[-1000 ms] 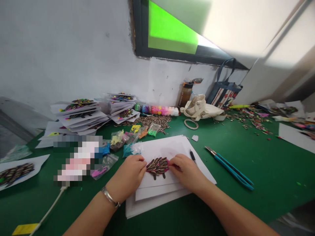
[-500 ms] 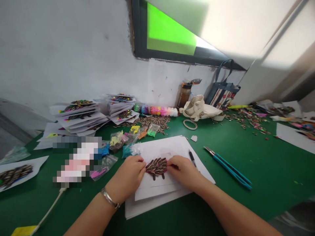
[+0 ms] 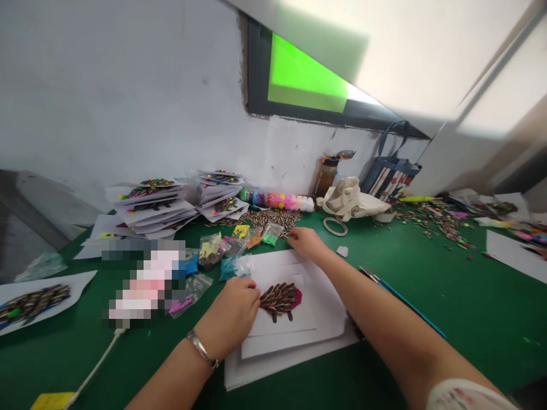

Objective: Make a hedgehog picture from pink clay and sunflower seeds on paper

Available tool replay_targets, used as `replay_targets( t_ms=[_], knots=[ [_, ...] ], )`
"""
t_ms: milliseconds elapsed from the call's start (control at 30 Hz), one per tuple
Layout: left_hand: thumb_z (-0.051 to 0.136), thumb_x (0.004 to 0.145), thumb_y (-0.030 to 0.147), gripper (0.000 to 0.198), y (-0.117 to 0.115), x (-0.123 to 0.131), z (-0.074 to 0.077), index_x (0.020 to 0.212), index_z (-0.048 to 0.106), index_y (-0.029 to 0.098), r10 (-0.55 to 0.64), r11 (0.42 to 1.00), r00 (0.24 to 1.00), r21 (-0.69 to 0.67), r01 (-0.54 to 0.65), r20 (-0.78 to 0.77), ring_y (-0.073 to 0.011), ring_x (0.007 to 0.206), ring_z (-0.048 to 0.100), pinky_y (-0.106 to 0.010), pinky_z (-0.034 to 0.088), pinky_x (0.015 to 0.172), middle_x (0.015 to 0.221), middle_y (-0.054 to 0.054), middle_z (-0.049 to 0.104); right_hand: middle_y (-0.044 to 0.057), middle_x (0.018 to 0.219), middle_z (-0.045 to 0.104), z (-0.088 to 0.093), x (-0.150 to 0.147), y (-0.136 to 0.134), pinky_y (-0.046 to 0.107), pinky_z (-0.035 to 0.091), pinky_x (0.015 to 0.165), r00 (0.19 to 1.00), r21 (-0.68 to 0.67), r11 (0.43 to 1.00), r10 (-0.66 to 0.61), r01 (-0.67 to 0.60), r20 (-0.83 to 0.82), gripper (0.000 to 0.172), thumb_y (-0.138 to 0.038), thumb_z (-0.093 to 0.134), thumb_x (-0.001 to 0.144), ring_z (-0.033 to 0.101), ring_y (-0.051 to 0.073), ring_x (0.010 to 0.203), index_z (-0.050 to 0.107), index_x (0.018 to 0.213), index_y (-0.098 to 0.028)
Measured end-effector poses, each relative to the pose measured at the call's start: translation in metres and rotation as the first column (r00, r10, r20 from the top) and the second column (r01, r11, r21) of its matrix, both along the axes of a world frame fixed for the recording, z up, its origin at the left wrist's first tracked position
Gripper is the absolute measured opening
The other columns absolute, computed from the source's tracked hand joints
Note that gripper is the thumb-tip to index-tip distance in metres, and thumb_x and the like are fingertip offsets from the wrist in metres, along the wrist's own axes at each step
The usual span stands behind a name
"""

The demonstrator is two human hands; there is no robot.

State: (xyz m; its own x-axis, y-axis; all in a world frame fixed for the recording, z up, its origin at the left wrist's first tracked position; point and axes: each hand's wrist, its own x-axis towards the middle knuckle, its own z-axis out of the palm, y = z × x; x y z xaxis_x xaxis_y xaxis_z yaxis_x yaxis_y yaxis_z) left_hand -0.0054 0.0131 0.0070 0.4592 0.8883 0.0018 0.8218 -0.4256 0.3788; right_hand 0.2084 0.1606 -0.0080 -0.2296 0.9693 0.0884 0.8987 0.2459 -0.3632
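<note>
A hedgehog-like picture of sunflower seeds [image 3: 280, 300] lies on white paper [image 3: 299, 336], with a bare magenta patch [image 3: 298, 297] at its right end. My left hand [image 3: 238, 304] rests against the picture's left edge, fingers curled together; what they pinch, if anything, is hidden. My right hand [image 3: 308, 245] reaches beyond the paper to the near edge of a pile of loose sunflower seeds [image 3: 273, 218]. Its fingertips are closed together there, and I cannot make out what is between them.
Small bags of coloured clay [image 3: 209, 250] lie left of the paper. Stacked seed pictures [image 3: 158, 213] stand at the back left. A tape roll [image 3: 335, 226], a cloth bag [image 3: 354, 200] and a bottle [image 3: 326, 177] are behind. Blue tweezers [image 3: 410, 307] lie partly behind my right arm.
My right hand has left the picture's right end and moved away to the seed pile, uncovering the magenta patch. My left hand stays at the left edge. The view has shifted slightly.
</note>
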Motion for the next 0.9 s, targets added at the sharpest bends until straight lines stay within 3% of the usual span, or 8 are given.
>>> replay_targets(
  t_ms=[167, 300, 433, 500, 567, 633, 733, 900],
  knots=[
    [0.037, 0.091, 0.019, 0.032, 0.001, 0.000, -0.001, 0.083, 0.068, 0.014, 0.011, 1.000, 1.000, -0.009, -0.011, -0.006, -0.0232, 0.098, 0.054, -0.039, 0.042, 0.091, 0.100, -0.012, 0.062, 0.015, 0.088, 0.069, -0.013, -0.012, 0.018, 0.027, 0.039, 0.069, 0.997, 0.003, 0.999, -0.034, 0.034, 0.066, 0.019, -0.011, 0.050, 0.077, 0.061, 0.024, 0.085, 0.068, 0.085, -0.012],
    [0.037, 0.091, 0.019, 0.033, 0.001, 0.000, -0.001, 0.081, 0.068, 0.014, 0.008, 1.000, 1.000, 0.000, -0.008, -0.005, -0.0233, 0.097, 0.054, -0.039, 0.042, 0.091, 0.102, -0.012, 0.062, 0.012, 0.084, 0.069, -0.003, -0.005, 0.007, 0.027, 0.041, 0.071, 0.998, 0.008, 1.000, -0.009, 0.009, 0.059, 0.021, -0.006, 0.052, 0.072, 0.062, 0.023, 0.085, 0.068, 0.082, -0.013],
    [0.036, 0.091, 0.018, 0.034, 0.001, 0.000, -0.001, 0.081, 0.068, 0.015, -0.020, 1.000, 1.000, 0.009, 0.020, -0.004, -0.0229, 0.096, 0.054, -0.038, 0.042, 0.091, 0.099, -0.011, 0.063, 0.008, 0.095, 0.069, 0.014, 0.013, -0.035, 0.027, 0.042, 0.079, 0.999, 0.074, 0.997, 0.012, -0.009, -0.039, 0.025, -0.014, 0.046, 0.081, 0.061, 0.020, 0.092, 0.069, 0.091, -0.017],
    [0.036, 0.091, 0.018, 0.034, 0.001, -0.001, -0.002, 0.082, 0.068, 0.015, -0.025, 0.999, 1.000, 0.020, 0.025, -0.005, -0.0231, 0.096, 0.054, -0.038, 0.042, 0.091, 0.099, -0.012, 0.063, 0.004, 0.091, 0.070, 0.016, 0.021, -0.068, 0.025, 0.045, 0.076, 0.992, 0.070, 0.997, 0.030, -0.021, -0.125, 0.025, -0.021, 0.045, 0.085, 0.062, 0.017, 0.085, 0.067, 0.097, -0.019],
    [0.037, 0.091, 0.018, 0.033, 0.001, -0.001, -0.004, 0.083, 0.069, 0.015, -0.024, 0.999, 1.000, 0.033, 0.024, -0.002, -0.0238, 0.098, 0.053, -0.038, 0.041, 0.091, 0.099, -0.012, 0.063, 0.001, 0.077, 0.069, 0.011, 0.026, -0.101, 0.025, 0.048, 0.067, 0.905, -0.080, 0.994, 0.035, -0.075, -0.424, 0.022, -0.024, 0.051, 0.082, 0.063, 0.015, 0.069, 0.066, 0.097, -0.019],
    [0.039, 0.090, 0.018, 0.032, 0.003, -0.001, -0.005, 0.083, 0.070, 0.015, -0.031, 0.999, 1.000, 0.041, 0.031, 0.000, -0.0243, 0.099, 0.053, -0.038, 0.041, 0.091, 0.098, -0.011, 0.064, 0.000, 0.076, 0.068, 0.004, 0.027, -0.129, 0.025, 0.049, 0.066, 0.836, -0.149, 0.976, 0.050, -0.156, -0.546, 0.019, -0.023, 0.053, 0.081, 0.063, 0.015, 0.070, 0.068, 0.092, -0.020],
    [0.040, 0.089, 0.018, 0.031, 0.004, -0.001, -0.006, 0.086, 0.070, 0.016, -0.037, 0.998, 0.999, 0.048, 0.037, -0.005, -0.0238, 0.098, 0.054, -0.038, 0.041, 0.090, 0.097, -0.010, 0.064, 0.000, 0.083, 0.070, -0.003, 0.024, -0.151, 0.025, 0.048, 0.071, 0.836, -0.138, 0.966, 0.112, -0.218, -0.536, 0.020, -0.018, 0.053, 0.081, 0.063, 0.016, 0.078, 0.070, 0.090, -0.023],
    [0.040, 0.090, 0.020, 0.030, 0.005, -0.001, -0.003, 0.089, 0.070, 0.018, -0.025, 0.999, 1.000, 0.034, 0.025, -0.010, -0.0228, 0.099, 0.055, -0.036, 0.042, 0.090, 0.100, -0.008, 0.065, 0.000, 0.085, 0.068, -0.005, 0.021, -0.153, 0.026, 0.045, 0.075, 0.870, -0.077, 0.964, 0.193, -0.255, -0.454, 0.022, -0.012, 0.055, 0.080, 0.060, 0.016, 0.083, 0.070, 0.090, -0.024]
  ],
)
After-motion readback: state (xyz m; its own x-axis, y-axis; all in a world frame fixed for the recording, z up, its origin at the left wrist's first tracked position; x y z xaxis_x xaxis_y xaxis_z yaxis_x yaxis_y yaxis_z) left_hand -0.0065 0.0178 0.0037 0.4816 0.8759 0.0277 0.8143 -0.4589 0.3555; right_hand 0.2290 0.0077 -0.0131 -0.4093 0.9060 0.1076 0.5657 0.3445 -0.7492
